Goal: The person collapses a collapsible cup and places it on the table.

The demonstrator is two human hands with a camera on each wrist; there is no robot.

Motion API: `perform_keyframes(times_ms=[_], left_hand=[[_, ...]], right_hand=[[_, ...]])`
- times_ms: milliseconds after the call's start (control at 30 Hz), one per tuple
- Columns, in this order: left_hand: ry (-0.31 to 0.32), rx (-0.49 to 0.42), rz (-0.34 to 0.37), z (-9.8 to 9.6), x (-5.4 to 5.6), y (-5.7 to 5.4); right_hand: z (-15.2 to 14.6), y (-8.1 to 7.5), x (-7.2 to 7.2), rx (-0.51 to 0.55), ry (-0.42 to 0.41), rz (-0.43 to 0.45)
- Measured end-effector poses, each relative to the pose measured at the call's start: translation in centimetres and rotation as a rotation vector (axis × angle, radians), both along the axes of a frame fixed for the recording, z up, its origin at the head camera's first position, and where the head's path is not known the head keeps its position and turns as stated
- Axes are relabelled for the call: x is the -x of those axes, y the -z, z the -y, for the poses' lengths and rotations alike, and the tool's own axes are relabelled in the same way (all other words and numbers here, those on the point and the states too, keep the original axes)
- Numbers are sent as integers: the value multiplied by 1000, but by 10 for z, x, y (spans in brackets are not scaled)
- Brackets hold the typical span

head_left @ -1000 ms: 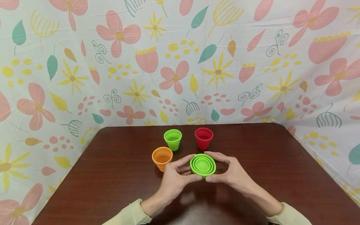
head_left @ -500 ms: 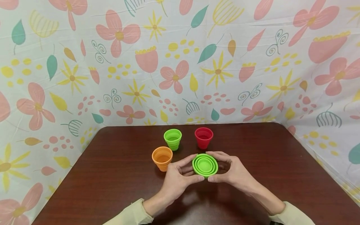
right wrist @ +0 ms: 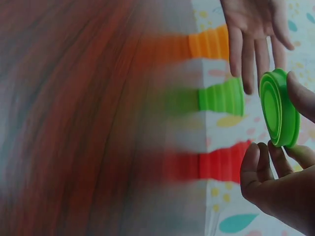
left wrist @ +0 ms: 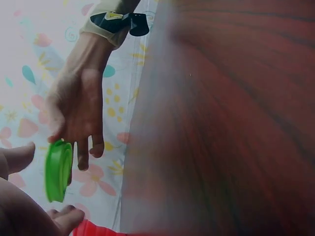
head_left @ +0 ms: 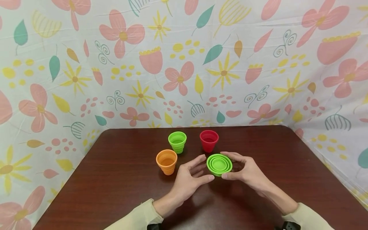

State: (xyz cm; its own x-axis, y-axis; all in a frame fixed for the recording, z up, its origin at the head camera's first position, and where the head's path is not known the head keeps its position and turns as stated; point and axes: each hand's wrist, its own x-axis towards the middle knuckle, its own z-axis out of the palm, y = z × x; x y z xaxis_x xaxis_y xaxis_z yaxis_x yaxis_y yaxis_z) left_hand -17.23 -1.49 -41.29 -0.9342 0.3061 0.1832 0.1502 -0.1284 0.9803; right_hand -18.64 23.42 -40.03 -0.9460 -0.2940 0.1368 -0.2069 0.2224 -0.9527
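A bright green collapsible cup (head_left: 219, 164), folded flat into concentric rings, is held in the air over the table. My right hand (head_left: 249, 171) pinches its rim between thumb and fingertips, as the right wrist view also shows with the flattened cup (right wrist: 279, 109) facing sideways. Just left of it is my left hand (head_left: 189, 179), its fingers spread and a gap between them and the cup. In the left wrist view, the cup (left wrist: 58, 171) sits at the right hand's fingertips, apart from the left thumb (left wrist: 18, 157).
Three expanded cups stand upright on the dark wooden table (head_left: 120, 172): an orange cup (head_left: 167, 162) nearest the left hand, a green cup (head_left: 177, 142) behind it, and a red cup (head_left: 209, 141) at the back. A flower-printed cloth (head_left: 184, 64) hangs behind the table.
The folded green cup has moved to the right and slightly away. Earlier both hands held its rim; now the left hand has let go and only the right holds it.
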Motion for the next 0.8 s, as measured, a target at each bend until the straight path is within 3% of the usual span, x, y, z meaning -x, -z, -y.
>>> perform_keyframes(times_ms=[400,800], left_hand=[[12,213,-4,-28,13,7],[-23,395,-35,-48,28,14]], right_hand=[[-36,11,19,-105,39,-3],[-61,16,28,-244,52,-19]])
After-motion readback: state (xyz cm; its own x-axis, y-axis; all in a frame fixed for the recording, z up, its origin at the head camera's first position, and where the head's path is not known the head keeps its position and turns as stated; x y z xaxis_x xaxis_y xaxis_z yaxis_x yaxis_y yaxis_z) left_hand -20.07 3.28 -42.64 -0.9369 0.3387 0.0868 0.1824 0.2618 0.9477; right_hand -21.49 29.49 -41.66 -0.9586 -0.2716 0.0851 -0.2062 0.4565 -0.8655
